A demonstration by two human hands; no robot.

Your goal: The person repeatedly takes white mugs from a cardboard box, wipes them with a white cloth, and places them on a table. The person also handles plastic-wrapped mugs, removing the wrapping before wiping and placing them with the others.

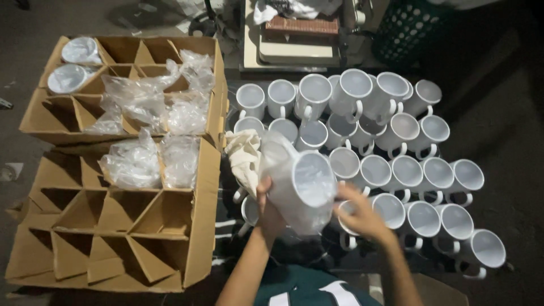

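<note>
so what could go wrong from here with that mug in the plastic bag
1. The bagged mug is held in the air by the left hand and right hand through slick plastic; it could slip out.
2. The loose white mugs stand packed close right below, so a drop would likely chip several.
3. The cloth lies draped against those mugs and might snag one.
</note>
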